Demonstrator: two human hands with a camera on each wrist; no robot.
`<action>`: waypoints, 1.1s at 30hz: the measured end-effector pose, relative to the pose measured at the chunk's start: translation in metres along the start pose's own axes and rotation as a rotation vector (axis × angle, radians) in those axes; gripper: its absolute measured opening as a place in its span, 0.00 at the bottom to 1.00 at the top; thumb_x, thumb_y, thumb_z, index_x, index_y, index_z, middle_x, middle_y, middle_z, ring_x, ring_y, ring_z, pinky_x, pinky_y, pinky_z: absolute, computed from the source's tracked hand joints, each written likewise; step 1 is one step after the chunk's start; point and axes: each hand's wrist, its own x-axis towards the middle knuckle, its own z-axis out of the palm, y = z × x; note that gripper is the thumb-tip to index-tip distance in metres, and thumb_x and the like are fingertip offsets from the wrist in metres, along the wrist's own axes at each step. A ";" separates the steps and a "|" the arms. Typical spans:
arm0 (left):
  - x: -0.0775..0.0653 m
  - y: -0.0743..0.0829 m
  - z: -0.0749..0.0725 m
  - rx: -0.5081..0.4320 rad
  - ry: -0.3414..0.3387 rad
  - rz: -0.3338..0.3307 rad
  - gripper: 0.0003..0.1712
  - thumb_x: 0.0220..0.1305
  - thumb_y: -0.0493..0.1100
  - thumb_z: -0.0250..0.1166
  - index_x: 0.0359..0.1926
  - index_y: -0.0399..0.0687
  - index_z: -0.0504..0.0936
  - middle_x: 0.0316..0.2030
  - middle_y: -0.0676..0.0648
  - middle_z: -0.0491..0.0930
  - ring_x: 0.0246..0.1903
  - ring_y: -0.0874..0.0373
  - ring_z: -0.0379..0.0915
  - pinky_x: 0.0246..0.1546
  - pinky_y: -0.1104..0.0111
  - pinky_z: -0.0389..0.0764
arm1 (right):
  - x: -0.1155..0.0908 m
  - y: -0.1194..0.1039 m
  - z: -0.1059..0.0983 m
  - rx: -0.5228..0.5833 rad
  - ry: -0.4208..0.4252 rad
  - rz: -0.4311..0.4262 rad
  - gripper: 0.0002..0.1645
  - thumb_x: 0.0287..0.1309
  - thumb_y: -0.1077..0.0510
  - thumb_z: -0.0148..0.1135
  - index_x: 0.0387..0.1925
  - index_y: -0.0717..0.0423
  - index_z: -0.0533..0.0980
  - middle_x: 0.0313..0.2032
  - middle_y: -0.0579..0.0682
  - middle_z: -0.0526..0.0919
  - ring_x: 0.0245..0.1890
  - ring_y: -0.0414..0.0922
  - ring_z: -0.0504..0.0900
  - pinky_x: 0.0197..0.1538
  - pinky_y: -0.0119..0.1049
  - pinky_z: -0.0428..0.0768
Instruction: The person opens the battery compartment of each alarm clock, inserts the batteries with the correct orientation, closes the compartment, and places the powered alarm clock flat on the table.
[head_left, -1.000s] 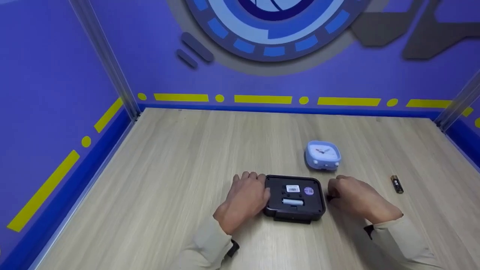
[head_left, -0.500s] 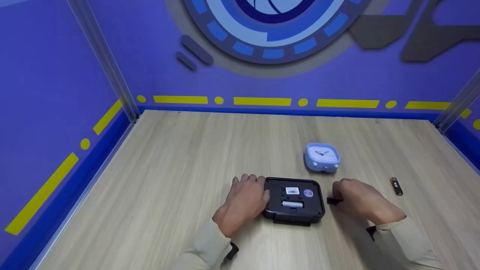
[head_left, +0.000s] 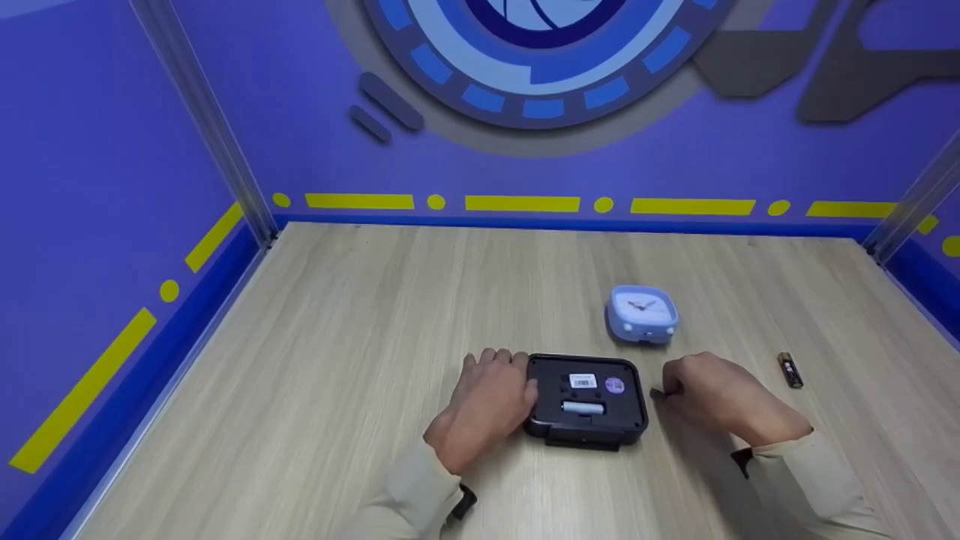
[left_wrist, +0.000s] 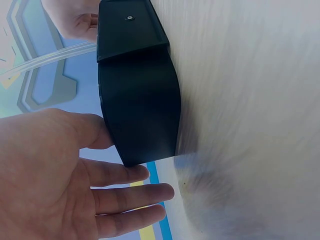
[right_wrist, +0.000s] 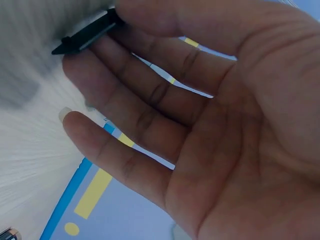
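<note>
A black box-shaped device (head_left: 622, 412) lies on the table with its labelled back up; it looks like a clock. A pale cylindrical battery (head_left: 583, 408) sits in the open compartment on that back. My left hand (head_left: 484, 405) rests against the device's left side, thumb and index finger (left_wrist: 120, 173) touching it while the other fingers extend loosely. To the right of the device, my right hand (head_left: 724, 397) pinches a small thin black battery cover (right_wrist: 90, 32) between thumb and fingertips. That cover is mostly hidden by the fingers in the head view.
A light blue alarm clock (head_left: 643, 315) stands behind the device, face up. Farther right lies a black and gold battery (head_left: 789, 370) on the wooden table (head_left: 375, 300). Blue printed panels (head_left: 540, 172) enclose the back and sides.
In my right hand the cover has shifted and turned slightly, showing more half a second ago than now. My left hand and the device stay in place.
</note>
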 end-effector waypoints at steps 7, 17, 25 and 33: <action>0.000 -0.001 0.000 -0.003 -0.011 -0.003 0.20 0.79 0.49 0.58 0.57 0.39 0.84 0.49 0.41 0.85 0.53 0.46 0.79 0.59 0.45 0.75 | 0.000 -0.003 -0.001 -0.016 0.039 -0.012 0.15 0.61 0.63 0.75 0.24 0.51 0.77 0.24 0.41 0.77 0.24 0.39 0.71 0.30 0.42 0.75; -0.002 -0.002 0.002 0.016 0.049 0.042 0.18 0.77 0.48 0.59 0.52 0.39 0.85 0.44 0.42 0.85 0.47 0.47 0.79 0.50 0.50 0.77 | 0.002 -0.003 -0.002 -0.047 0.031 -0.021 0.15 0.58 0.69 0.69 0.23 0.49 0.76 0.23 0.40 0.75 0.23 0.39 0.69 0.29 0.40 0.72; -0.001 -0.002 0.001 0.008 0.037 0.034 0.19 0.78 0.48 0.59 0.54 0.38 0.85 0.46 0.41 0.85 0.49 0.46 0.79 0.54 0.47 0.77 | 0.002 -0.002 -0.001 -0.057 0.040 -0.022 0.15 0.64 0.64 0.72 0.24 0.50 0.77 0.24 0.40 0.74 0.24 0.39 0.69 0.29 0.39 0.71; -0.002 -0.002 0.000 0.005 0.035 0.032 0.19 0.78 0.48 0.59 0.54 0.38 0.85 0.47 0.41 0.85 0.49 0.46 0.80 0.54 0.46 0.77 | 0.001 -0.007 -0.006 -0.057 0.139 -0.093 0.20 0.54 0.76 0.69 0.23 0.50 0.74 0.24 0.40 0.72 0.25 0.39 0.68 0.28 0.38 0.70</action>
